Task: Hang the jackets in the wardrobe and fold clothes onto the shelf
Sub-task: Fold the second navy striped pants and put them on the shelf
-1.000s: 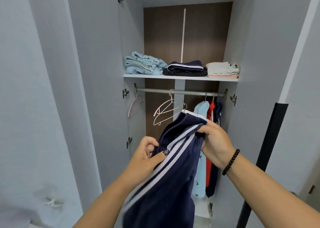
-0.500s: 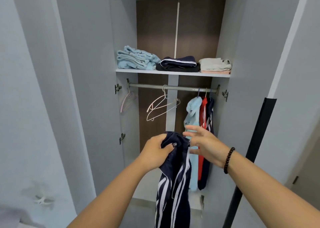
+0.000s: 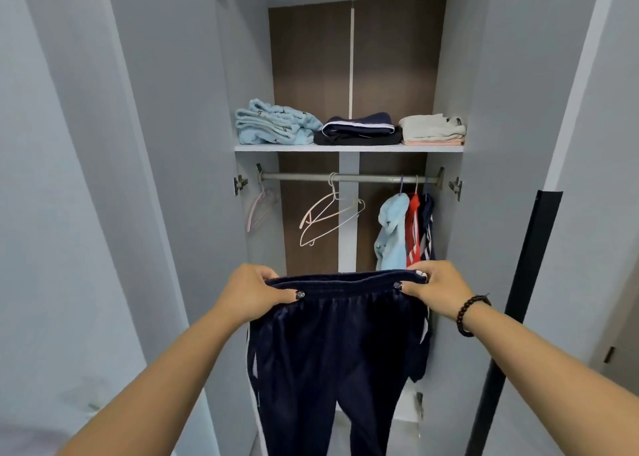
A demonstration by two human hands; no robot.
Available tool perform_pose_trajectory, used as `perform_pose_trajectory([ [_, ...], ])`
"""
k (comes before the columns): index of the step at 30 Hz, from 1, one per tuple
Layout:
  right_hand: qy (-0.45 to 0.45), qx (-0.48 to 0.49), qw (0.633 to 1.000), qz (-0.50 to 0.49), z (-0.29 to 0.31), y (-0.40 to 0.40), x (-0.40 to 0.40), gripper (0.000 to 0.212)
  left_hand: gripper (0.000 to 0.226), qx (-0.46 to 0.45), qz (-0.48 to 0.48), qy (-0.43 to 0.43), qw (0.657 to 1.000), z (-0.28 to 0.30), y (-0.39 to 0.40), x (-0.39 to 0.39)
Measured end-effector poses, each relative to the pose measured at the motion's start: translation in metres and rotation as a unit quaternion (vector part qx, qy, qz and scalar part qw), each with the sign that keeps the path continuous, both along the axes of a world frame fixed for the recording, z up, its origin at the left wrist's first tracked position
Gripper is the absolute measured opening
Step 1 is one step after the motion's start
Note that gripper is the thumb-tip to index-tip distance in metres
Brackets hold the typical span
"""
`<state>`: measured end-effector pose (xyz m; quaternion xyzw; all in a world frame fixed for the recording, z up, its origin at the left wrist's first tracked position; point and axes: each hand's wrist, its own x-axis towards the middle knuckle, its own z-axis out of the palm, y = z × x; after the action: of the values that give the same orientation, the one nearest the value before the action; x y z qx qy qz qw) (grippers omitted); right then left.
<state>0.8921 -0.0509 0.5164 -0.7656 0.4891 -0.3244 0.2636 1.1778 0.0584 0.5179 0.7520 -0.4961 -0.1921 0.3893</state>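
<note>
Both hands are holding navy track pants (image 3: 332, 345) by the waistband, spread wide and flat in front of the open wardrobe (image 3: 179, 144). Left hand (image 3: 254, 291) is pinching the left waistband corner, grip closed on the fabric, thumb on top. Right hand (image 3: 434, 288) is doing the same at the right corner, a dark bead bracelet (image 3: 468, 314) on that wrist. Legs are hanging straight down, running out of view at the bottom.

Progress, judging from what's showing: the shelf (image 3: 347, 148) is already carrying three folded piles: light blue (image 3: 273, 123), navy-black (image 3: 358, 130), cream-pink (image 3: 432, 130). Three jackets (image 3: 404, 234) are hanging bunched at the right end of the rail (image 3: 349, 178). So hanging looks mostly done; these pants are not yet folded, and are probably going up on the shelf next.

Room: the piles are filling the shelf nearly edge to edge, so the pants are likely going on top of one. Plenty of height above them. Empty white hangers (image 3: 328, 218) are sitting mid-rail, a pink one (image 3: 259, 208) at the far left. Doors are standing wide on both sides, hinges protruding at the frame; the dark strip on the right door edge (image 3: 518, 317) is near the right forearm.
</note>
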Motion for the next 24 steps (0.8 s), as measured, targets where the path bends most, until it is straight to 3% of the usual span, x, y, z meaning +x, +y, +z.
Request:
perform_pose_trajectory([
  [4,0.019,-0.045,0.999,-0.017,-0.003,0.011,0.042,0.018,0.025,-0.011,0.082,0.148,0.985,-0.012,0.001,-0.002],
  [6,-0.009,-0.013,0.999,-0.034,-0.006,0.016,0.062,0.007,0.025,-0.037,0.103,0.237,0.965,-0.014,0.002,-0.005],
  [9,-0.080,0.099,0.991,-0.032,-0.007,0.031,0.085,0.010,0.026,-0.036,0.106,0.312,0.943,-0.018,0.006,-0.007],
  [12,-0.162,0.228,0.960,0.030,-0.009,0.050,0.107,0.032,0.025,-0.014,0.073,0.368,0.927,-0.022,0.009,-0.009],
  [17,-0.286,0.346,0.886,0.117,-0.008,0.067,0.127,0.011,0.024,-0.006,0.019,0.488,0.872,-0.029,0.019,-0.001],
  [20,-0.341,0.395,0.840,0.149,-0.012,0.073,0.131,0.019,0.027,-0.021,-0.063,0.476,0.877,-0.034,0.030,0.005],
  [24,-0.320,0.357,0.866,0.140,-0.016,0.076,0.131,0.031,0.050,-0.053,-0.153,0.372,0.914,-0.045,0.040,0.004],
])
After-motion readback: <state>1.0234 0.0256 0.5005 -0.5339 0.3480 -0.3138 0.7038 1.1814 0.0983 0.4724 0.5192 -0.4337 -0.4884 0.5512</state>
